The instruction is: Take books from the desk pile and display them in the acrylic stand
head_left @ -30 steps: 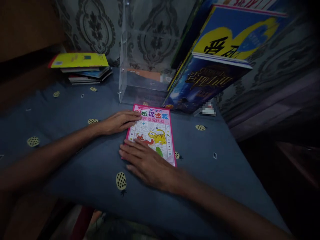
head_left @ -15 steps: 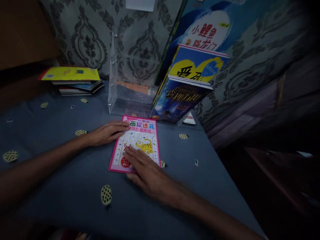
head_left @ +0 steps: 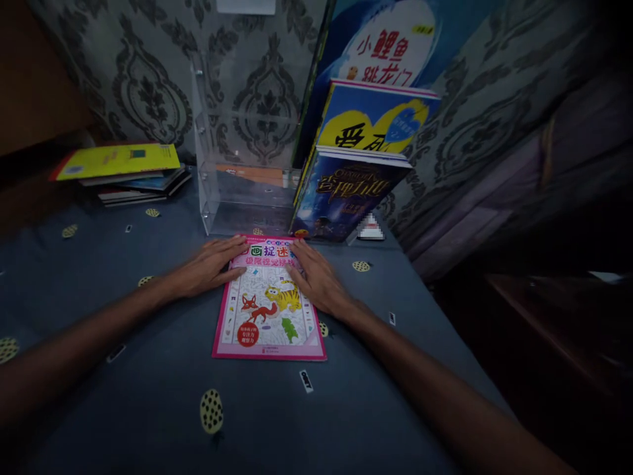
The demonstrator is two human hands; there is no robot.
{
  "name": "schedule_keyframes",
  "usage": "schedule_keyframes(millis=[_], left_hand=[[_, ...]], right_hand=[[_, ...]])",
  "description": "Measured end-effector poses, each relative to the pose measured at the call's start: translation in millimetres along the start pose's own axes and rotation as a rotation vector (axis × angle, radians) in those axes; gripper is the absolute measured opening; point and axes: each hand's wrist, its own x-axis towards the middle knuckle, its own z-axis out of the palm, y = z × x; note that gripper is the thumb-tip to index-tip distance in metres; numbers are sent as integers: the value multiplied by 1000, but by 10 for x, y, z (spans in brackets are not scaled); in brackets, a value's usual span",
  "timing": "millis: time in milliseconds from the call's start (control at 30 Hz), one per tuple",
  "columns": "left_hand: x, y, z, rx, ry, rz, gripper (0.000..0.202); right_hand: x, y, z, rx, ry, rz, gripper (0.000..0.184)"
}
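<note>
A pink-bordered book [head_left: 270,316] with a fox and a yellow striped cat on its cover lies flat on the blue cloth, front up. At its upper left edge rests my left hand [head_left: 210,267], fingers stretched out over the border. My right hand [head_left: 319,277] touches the upper right part of the cover, its fingers also extended and covering some of the title. Just behind the book stands a clear acrylic rack [head_left: 205,191]. Leaning in the rack's right side are a dark blue book [head_left: 346,194] and a blue and yellow book [head_left: 380,119].
A large blue picture book [head_left: 341,39] stands behind the others. To the left lies a stack of books [head_left: 119,161], a yellow one on top. The patterned tablecloth [head_left: 148,396] ends along a slanted right edge. Behind is a wall with damask-patterned covering [head_left: 148,86].
My right hand has moved from the lower part of the cover up to its upper right edge, uncovering the fox. My left hand stays at the left edge. The view has shifted slightly.
</note>
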Motion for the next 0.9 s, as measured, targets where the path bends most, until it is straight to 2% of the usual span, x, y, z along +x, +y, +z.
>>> schedule_keyframes(millis=[167,300,433,500,567,733,800,900], left_hand=[[17,-8,81,47,86,-19,61],[-25,70,140,53,176,-138,66],[-10,187,141,-67,216,-193,61],[9,218,115,-223,249,-189,60],[26,232,80,-475,302,-220,60],[35,366,26,-1246,482,-491,69],[24,492,24,-1461,440,-582,69],[-6,683,17,-1624,275,-602,58]], right_hand=[[-52,-7,-27,-10,37,10,54],[-64,-58,-76,-76,-25,35,55],[-87,-150,-117,-174,-73,76,57],[-92,-190,-125,-197,-79,91,57],[-91,-213,-127,-206,-72,96,56],[-93,-214,-111,-215,-55,88,55],[-97,-211,-99,-216,-47,86,55],[-104,-202,-83,-199,-40,87,54]])
